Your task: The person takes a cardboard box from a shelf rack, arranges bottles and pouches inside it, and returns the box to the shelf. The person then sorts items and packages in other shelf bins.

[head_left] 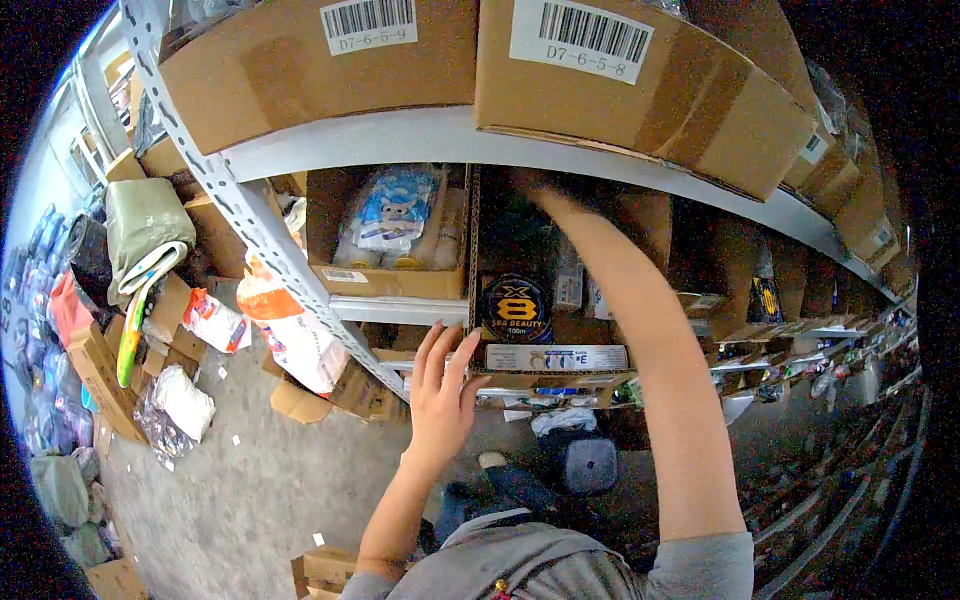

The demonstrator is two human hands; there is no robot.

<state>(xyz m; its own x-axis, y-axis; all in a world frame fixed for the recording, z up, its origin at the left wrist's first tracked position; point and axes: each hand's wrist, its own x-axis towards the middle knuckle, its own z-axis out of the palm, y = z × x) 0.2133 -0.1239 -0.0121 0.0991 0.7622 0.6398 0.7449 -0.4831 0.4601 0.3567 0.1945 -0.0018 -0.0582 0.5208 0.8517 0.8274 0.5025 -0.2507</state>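
Observation:
My right arm reaches over an open cardboard box on the shelf, and my right hand is in the dark back part of it. Its fingers are blurred and in shadow. Inside that box stands a round black-and-gold pack marked X8 and 100m. A white printed box lies along the front edge, with small clear packets behind it. My left hand has its fingers stretched upward at the box's lower left front corner, holding nothing. Whether its fingertips press on the cardboard I cannot tell.
Left of it, another cardboard box holds blue-and-white bags. Above, large barcoded boxes rest on a white shelf beam. A perforated upright stands left. Bags and cartons lie on the floor; a grey stool stands below.

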